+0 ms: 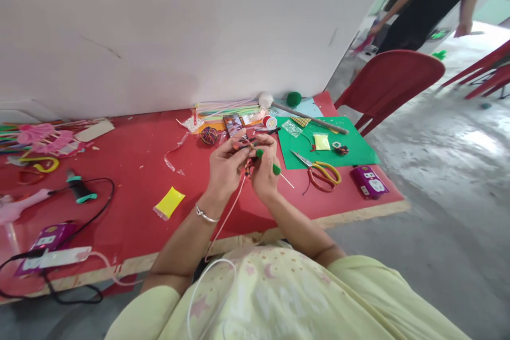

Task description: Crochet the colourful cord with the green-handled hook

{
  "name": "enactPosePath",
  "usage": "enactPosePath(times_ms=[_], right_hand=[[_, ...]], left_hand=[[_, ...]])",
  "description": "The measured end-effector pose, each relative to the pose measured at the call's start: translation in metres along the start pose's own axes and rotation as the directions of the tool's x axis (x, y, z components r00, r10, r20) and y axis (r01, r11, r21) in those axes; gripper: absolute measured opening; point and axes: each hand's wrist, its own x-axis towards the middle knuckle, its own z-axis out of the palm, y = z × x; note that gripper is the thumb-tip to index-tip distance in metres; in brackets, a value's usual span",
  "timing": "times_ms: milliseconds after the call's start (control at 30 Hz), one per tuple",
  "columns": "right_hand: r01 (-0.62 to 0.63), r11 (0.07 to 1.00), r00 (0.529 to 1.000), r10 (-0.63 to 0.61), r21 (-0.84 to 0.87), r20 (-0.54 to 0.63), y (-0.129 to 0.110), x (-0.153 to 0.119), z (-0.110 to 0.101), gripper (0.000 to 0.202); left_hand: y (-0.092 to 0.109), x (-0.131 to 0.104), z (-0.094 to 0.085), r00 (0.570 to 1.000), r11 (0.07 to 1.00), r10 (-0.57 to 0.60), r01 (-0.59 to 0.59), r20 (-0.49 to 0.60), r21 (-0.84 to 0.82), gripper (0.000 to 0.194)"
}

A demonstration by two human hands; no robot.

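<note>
Craft piece (248, 145), small, dark with orange bits, up between the 2 hands, left of the green sheet (285, 151); fine detail blurred. Left hand (225, 164) closed in a pinch on its left side, silver bracelet (206, 216) at the wrist. Right hand (265, 170) curled narrow around its right side, with 2 green handle ends (276, 169) showing at the fingers; the rest of that tool is hidden. Pink cord (230, 209) runs down from below the hands, over the near table edge.

On the green sheet: pale yellow packet (322, 142) and, to its right, a dark trinket (341, 150). Scissors (319, 168) straddle the near edge, blades on the sheet, red and yellow handles reaching onto the red table (135, 170). Grey rod (311, 118) lies across the far side. Purple socket box (369, 182) at the near right corner.

Left of the sheet: red spool (270, 122) near its edge, yarn ball (209, 135) farther off, bright yellow packet (169, 202) well apart and nearer the body. Glue gun (24, 206) far left. Beyond the sheet, green pompom (294, 99) and white ball (265, 100). Past its right side, red chair (392, 82); a person (432, 2) in dark clothes behind.
</note>
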Motion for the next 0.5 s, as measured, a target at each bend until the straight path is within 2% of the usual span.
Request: enactPosePath(times_ms=[33,100,233,367,500], right_hand=[[0.024,1.000,0.999,-0.025,-0.017,-0.025,-0.002,0.000,0.000,0.067],[0.068,0.997,0.997,-0.067,-0.044,0.030,-0.005,0.004,-0.004,0.067],[0.177,0.984,0.976,-0.174,-0.009,0.127,-0.009,0.017,-0.023,0.059],[0.262,0.959,0.948,-0.234,-0.110,0.216,-0.012,0.027,-0.037,0.061],[0.211,0.975,0.951,-0.188,-0.071,0.245,-0.010,0.027,-0.038,0.063]], left_hand=[[0.002,0.002,-0.001,0.997,0.993,-0.070,0.072,0.020,-0.094,0.027],[0.009,0.005,-0.006,0.976,0.961,-0.193,0.208,0.100,-0.181,0.031],[0.026,0.013,-0.024,0.918,0.927,-0.324,0.356,0.227,-0.118,0.033],[0.030,0.018,-0.036,0.892,0.923,-0.354,0.382,0.283,-0.048,0.029],[0.029,0.020,-0.034,0.904,0.934,-0.320,0.352,0.282,-0.068,0.026]])
